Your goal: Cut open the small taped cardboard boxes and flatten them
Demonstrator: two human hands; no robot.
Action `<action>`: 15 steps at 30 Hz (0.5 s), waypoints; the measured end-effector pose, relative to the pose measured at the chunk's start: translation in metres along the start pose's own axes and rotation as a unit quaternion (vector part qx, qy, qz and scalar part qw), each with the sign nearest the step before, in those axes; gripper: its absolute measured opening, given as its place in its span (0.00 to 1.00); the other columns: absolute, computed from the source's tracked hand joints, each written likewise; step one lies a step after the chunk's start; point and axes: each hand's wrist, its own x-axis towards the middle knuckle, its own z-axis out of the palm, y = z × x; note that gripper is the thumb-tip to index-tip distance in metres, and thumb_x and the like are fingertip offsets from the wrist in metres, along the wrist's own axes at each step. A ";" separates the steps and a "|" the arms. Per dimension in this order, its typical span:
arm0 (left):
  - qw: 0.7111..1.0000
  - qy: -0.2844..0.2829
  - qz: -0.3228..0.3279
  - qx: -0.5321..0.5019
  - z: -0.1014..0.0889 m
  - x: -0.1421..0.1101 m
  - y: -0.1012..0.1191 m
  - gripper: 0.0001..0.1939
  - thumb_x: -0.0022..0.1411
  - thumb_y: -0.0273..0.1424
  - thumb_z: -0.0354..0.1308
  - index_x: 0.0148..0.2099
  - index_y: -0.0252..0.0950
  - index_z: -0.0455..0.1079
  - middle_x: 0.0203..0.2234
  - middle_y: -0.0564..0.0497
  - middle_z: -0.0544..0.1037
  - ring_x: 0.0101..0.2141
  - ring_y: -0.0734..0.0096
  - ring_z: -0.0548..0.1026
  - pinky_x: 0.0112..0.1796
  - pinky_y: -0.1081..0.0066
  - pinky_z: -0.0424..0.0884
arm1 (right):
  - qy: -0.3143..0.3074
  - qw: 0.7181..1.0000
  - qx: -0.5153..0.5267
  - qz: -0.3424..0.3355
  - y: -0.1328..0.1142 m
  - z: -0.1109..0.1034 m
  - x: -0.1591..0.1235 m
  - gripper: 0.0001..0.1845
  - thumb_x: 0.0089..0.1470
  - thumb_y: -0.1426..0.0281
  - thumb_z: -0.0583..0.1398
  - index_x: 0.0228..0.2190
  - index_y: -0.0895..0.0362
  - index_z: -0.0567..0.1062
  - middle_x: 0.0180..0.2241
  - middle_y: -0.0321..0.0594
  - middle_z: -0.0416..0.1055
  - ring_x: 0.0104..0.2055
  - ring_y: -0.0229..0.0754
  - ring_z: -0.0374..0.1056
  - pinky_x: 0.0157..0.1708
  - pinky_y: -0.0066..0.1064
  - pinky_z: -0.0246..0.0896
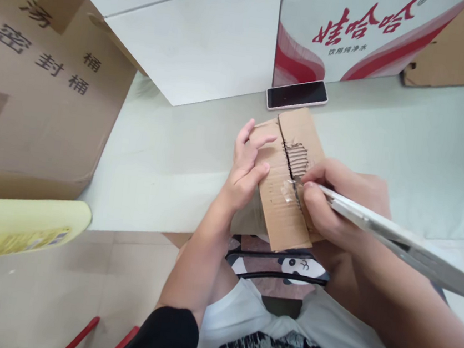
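A small brown cardboard box (279, 216) lies tilted over the front edge of the pale surface. A dark seam runs along its top, with torn corrugated ridges and a bit of clear tape beside it. My left hand (245, 170) grips the box's left side, thumb pressed on top and other fingers partly spread. My right hand (338, 200) is wrapped round the front end of a white and grey utility knife (404, 244). Its fingertips are at the seam, and the knife's back end points to the lower right. My fingers mostly hide the blade tip.
A phone (297, 96) lies behind the box, against a white carton with red lettering (355, 48). Beside that stands a plain white box (205, 42). A large brown carton (45, 85) and a pale yellow bottle (20, 231) are at left. Red bars (81, 335) show below.
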 end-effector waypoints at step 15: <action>1.000 0.007 0.006 -0.013 0.001 0.000 0.004 0.27 0.70 0.55 0.46 0.64 0.51 0.60 0.72 0.47 0.49 0.73 0.51 0.49 0.70 0.45 0.52 | -0.039 0.998 -0.043 0.015 -0.004 0.002 0.007 0.07 0.50 0.65 0.55 0.23 0.51 0.69 0.16 0.34 0.67 0.18 0.39 0.58 0.22 0.32 0.49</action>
